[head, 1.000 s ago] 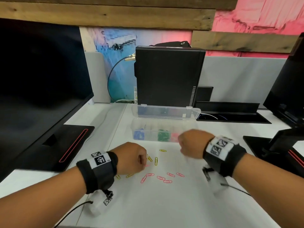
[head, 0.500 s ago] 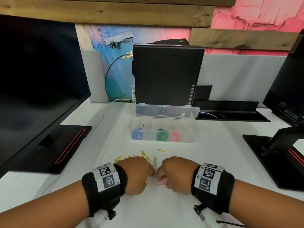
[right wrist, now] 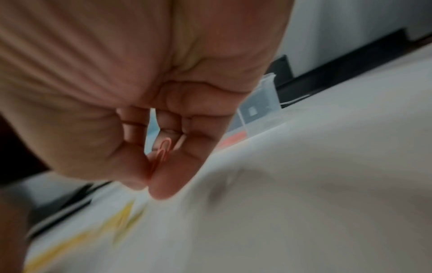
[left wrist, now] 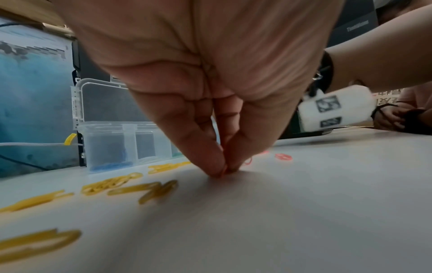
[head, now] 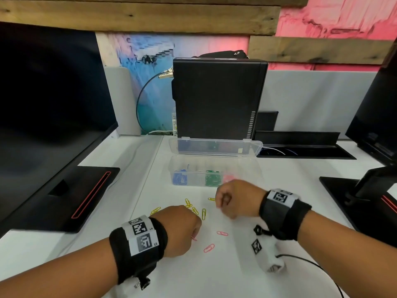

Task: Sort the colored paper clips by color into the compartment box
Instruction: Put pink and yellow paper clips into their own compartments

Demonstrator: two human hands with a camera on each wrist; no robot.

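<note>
A clear compartment box [head: 214,166] stands open at the back of the white table, holding blue, green and pink clips in separate compartments. My right hand [head: 233,198] hovers just in front of it, and its thumb and forefinger pinch a pink paper clip [right wrist: 163,149]. My left hand [head: 182,229] is down on the table, fingertips [left wrist: 217,166] pinched together on a pink clip [head: 194,238] that barely shows. Loose pink clips [head: 222,233] lie to its right and several yellow clips [head: 194,209] lie behind it.
A black computer case [head: 219,100] stands behind the box. Monitors with black bases [head: 71,196] flank the table on the left and on the right [head: 365,203]. A cable [head: 313,265] trails from my right wrist across the table.
My right hand has lifted from the pink clips and moved back toward the box, carrying a pink clip. My left hand stays low, pinching at the table.
</note>
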